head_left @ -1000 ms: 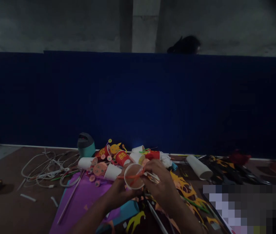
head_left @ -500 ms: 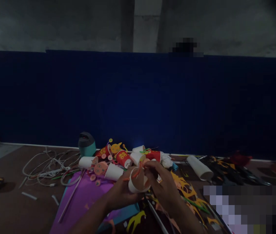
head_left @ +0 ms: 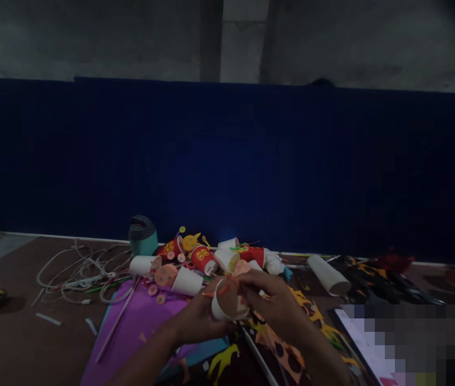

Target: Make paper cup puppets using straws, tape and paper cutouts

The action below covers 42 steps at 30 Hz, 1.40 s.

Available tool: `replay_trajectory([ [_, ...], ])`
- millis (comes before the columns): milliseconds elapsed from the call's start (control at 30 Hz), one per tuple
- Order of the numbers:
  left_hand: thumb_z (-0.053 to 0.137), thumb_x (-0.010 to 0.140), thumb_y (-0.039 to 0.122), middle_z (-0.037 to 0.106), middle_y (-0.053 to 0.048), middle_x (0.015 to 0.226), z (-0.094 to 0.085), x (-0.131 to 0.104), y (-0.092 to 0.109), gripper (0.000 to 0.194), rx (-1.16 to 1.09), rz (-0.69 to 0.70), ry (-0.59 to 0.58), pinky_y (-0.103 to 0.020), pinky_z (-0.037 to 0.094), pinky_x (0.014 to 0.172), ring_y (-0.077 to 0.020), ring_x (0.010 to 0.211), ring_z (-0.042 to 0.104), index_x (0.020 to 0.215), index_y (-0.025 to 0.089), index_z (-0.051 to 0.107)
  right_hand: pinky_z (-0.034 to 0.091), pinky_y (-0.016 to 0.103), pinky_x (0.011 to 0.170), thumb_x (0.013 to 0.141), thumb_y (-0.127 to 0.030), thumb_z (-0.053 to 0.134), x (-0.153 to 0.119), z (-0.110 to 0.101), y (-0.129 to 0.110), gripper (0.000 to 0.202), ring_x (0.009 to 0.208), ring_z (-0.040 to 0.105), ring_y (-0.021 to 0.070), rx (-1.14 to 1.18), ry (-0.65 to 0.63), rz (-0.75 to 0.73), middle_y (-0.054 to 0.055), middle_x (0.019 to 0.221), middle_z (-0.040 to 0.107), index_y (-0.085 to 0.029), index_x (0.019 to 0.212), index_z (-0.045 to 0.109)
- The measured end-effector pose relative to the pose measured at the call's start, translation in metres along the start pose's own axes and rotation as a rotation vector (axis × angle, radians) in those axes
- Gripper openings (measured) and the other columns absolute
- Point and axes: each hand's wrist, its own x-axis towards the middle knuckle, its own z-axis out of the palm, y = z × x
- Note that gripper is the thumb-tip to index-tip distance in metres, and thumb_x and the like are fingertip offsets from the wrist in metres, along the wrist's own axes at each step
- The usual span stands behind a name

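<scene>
A white paper cup is tilted with its mouth towards me. My left hand is closed around its left side. An orange pipe cleaner lies bent inside the mouth, and an orange end pokes out on the cup's left. At the right rim, the fingers of my right hand pinch the orange pipe cleaner; the fingertips are partly hidden in the dim light. Just beyond my hands lie a white paper cup and a red printed cup.
Purple sheets lie at left with a thin white stick on them. Farther left are tangled white cables and a teal-and-black container. Cut orange paper scraps and a white roll lie at right. A blue partition rises behind.
My right hand has lowered slightly at the cup's mouth, and the orange pipe cleaner, upright before, now lies lower in it. The cup has tipped a little more towards me.
</scene>
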Motion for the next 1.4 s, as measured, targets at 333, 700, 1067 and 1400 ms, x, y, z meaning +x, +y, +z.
replay_trajectory([
  [333,0.068,0.07,0.027,0.061,-0.007,0.11,0.001,-0.002,-0.002,0.049,-0.016,-0.044,0.021,-0.037,0.045,0.089,-0.0249,0.101,0.055,0.116,0.019,0.053,0.048,0.026,0.065,0.074,-0.011,0.059,-0.001,-0.01,0.004,0.017,0.073,0.061,0.0142,0.19,-0.091,0.145,0.002,0.082,0.066,-0.02,0.085,0.069],
  [700,0.071,0.068,0.032,0.065,-0.008,0.104,0.003,-0.001,-0.004,0.046,-0.204,-0.179,0.004,-0.033,0.046,0.083,-0.0239,0.096,0.057,0.11,0.016,0.06,0.048,0.026,0.067,0.076,-0.021,0.063,0.001,-0.003,0.017,0.013,0.075,0.06,0.0153,0.323,-0.105,0.246,0.004,0.083,0.065,-0.018,0.088,0.066],
  [1067,0.072,0.068,0.034,0.065,-0.004,0.083,0.01,0.004,-0.014,0.038,-0.406,-0.255,0.06,-0.023,0.043,0.063,-0.0149,0.07,0.057,0.101,0.015,0.065,0.047,0.027,0.067,0.072,-0.013,0.064,0.003,-0.003,0.025,0.024,0.074,0.061,0.0151,0.458,-0.086,0.267,0.003,0.086,0.065,-0.019,0.095,0.06],
  [1400,0.07,0.067,0.038,0.065,-0.005,0.077,0.009,0.006,-0.01,0.048,-0.362,-0.264,0.085,-0.024,0.043,0.054,-0.0175,0.065,0.058,0.108,0.015,0.062,0.045,0.024,0.063,0.077,-0.029,0.063,0.009,0.006,0.026,0.015,0.069,0.057,0.0141,0.449,0.176,0.212,0.001,0.078,0.062,-0.018,0.087,0.061],
])
